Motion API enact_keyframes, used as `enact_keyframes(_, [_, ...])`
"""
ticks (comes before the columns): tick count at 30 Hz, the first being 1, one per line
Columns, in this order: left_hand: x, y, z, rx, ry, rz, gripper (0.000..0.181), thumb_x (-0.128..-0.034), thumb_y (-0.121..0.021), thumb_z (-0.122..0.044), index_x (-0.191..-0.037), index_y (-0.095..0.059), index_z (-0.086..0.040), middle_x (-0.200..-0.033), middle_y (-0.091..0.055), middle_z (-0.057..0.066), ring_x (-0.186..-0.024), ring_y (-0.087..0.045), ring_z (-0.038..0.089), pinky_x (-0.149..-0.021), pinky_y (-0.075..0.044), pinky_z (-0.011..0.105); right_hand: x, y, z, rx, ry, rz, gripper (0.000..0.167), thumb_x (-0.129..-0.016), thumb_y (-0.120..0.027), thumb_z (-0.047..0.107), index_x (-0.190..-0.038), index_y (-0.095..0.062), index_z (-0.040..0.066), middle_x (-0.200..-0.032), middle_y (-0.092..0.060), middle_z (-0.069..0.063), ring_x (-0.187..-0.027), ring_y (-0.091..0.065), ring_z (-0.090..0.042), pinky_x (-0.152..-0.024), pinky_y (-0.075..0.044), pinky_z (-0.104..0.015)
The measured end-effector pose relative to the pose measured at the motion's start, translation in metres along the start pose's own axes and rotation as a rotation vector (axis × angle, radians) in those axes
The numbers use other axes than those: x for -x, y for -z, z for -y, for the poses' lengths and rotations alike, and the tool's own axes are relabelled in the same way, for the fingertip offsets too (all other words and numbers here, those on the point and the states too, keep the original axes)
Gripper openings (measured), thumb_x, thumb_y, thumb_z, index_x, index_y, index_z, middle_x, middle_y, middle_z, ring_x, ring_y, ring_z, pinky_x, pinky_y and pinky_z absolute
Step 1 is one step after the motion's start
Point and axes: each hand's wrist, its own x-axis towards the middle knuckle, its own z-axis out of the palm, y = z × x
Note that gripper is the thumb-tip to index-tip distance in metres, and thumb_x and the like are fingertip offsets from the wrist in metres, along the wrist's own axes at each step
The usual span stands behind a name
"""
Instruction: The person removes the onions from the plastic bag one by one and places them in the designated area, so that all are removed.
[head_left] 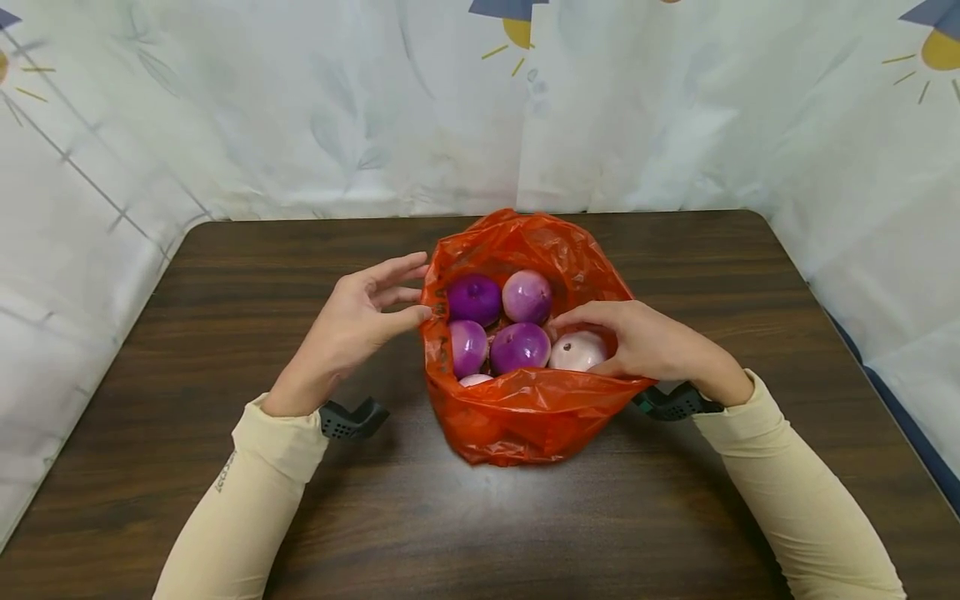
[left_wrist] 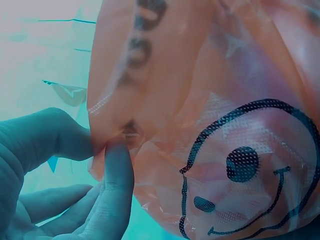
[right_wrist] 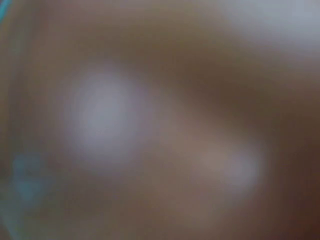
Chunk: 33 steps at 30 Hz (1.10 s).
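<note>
Inside one bag [head_left: 510, 425], six fruits [head_left: 519, 347], left fingers [left_wrist: 117, 172] pinching it, right fingers [head_left: 592, 313] gripping one

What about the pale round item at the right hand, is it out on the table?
No, the head view shows the pale round item inside the red bag, with the right hand on it.

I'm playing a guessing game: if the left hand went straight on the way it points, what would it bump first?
The bag: the left hand is pinching it. Inside, the darkest fruit looks next in line, though depth is unclear.
</note>
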Motion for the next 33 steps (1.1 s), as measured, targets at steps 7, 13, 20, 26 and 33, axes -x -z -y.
enact_keyframes(7, [-0.0012,-0.001,0.0015,-0.004,0.028,0.004,0.068,-0.0942,-0.076,-0.017,-0.155,-0.048,-0.024,-0.152,-0.057,0.0,-0.117,-0.071,0.013,-0.095,-0.057,0.023,0.0,-0.0005,-0.0025,0.015,0.009,0.023,0.062,-0.084,-0.087,0.019,-0.141,-0.063,0.018,-0.142,-0.066,-0.002,-0.127,-0.061,-0.025,-0.107,-0.053,-0.054])
enact_keyframes(13, [-0.0028,-0.0013,0.0021,0.03,0.03,0.016,0.067,-0.0941,-0.075,-0.014,-0.155,-0.049,-0.021,-0.151,-0.056,0.002,-0.108,-0.074,0.011,-0.091,-0.059,0.023,-0.0014,-0.0022,-0.0046,0.039,0.022,0.028,0.062,-0.084,-0.087,0.021,-0.141,-0.063,0.018,-0.141,-0.066,-0.001,-0.127,-0.061,-0.025,-0.107,-0.053,-0.053])
enact_keyframes(20, [-0.0033,-0.0008,0.0029,0.049,0.02,0.017,0.068,-0.0941,-0.075,-0.011,-0.156,-0.048,-0.018,-0.152,-0.056,0.005,-0.112,-0.071,0.011,-0.09,-0.06,0.022,-0.0048,-0.005,-0.0053,0.047,0.028,0.041,0.061,-0.084,-0.087,0.024,-0.14,-0.064,0.016,-0.141,-0.066,-0.004,-0.126,-0.061,-0.026,-0.107,-0.053,-0.053])
enact_keyframes(26, [-0.0031,-0.0006,0.0036,0.054,0.003,0.02,0.068,-0.0947,-0.074,-0.01,-0.156,-0.046,-0.016,-0.153,-0.055,0.006,-0.118,-0.069,0.012,-0.091,-0.059,0.021,-0.0058,-0.005,-0.005,0.053,0.031,0.047,0.06,-0.084,-0.087,0.027,-0.139,-0.064,0.019,-0.14,-0.067,-0.004,-0.125,-0.062,-0.025,-0.106,-0.053,-0.052])
enact_keyframes(33, [-0.0021,-0.0016,0.0057,0.048,-0.003,0.016,0.067,-0.0949,-0.073,-0.01,-0.156,-0.047,-0.018,-0.153,-0.055,0.006,-0.115,-0.07,0.011,-0.091,-0.059,0.021,-0.0063,-0.007,-0.0046,0.083,0.073,0.005,0.059,-0.08,-0.089,0.022,-0.135,-0.067,0.02,-0.141,-0.065,-0.002,-0.128,-0.06,-0.025,-0.106,-0.054,-0.052])
